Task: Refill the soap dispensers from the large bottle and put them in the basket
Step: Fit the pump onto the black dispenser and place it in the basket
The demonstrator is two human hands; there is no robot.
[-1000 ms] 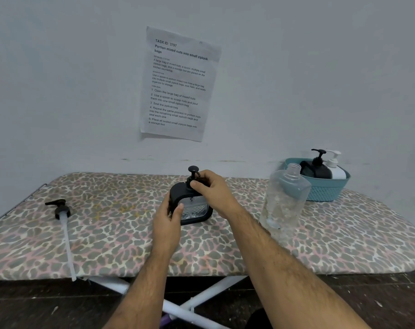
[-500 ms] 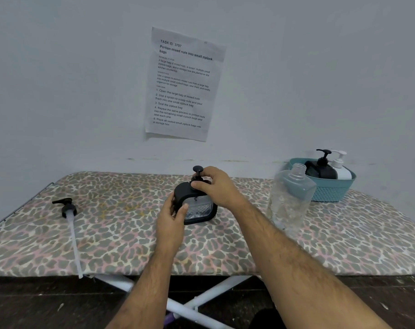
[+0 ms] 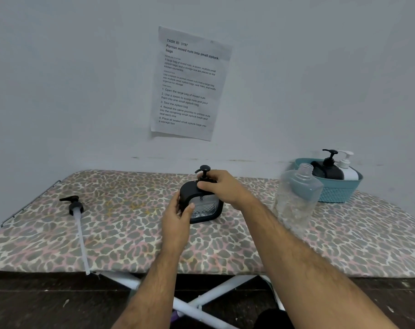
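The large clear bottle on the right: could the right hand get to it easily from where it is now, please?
Probably yes. The right hand grips the pump of the black dispenser, and the large clear bottle stands uncapped just to its right with bare board between them.

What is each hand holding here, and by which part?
Both hold the black dispenser: left hand grips its left side, right hand grips the pump collar on top.

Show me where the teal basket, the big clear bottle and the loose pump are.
teal basket [image 3: 335,194]: head view, front woven wall.
big clear bottle [image 3: 295,200]: head view, middle of body.
loose pump [image 3: 75,206]: head view, black collar.
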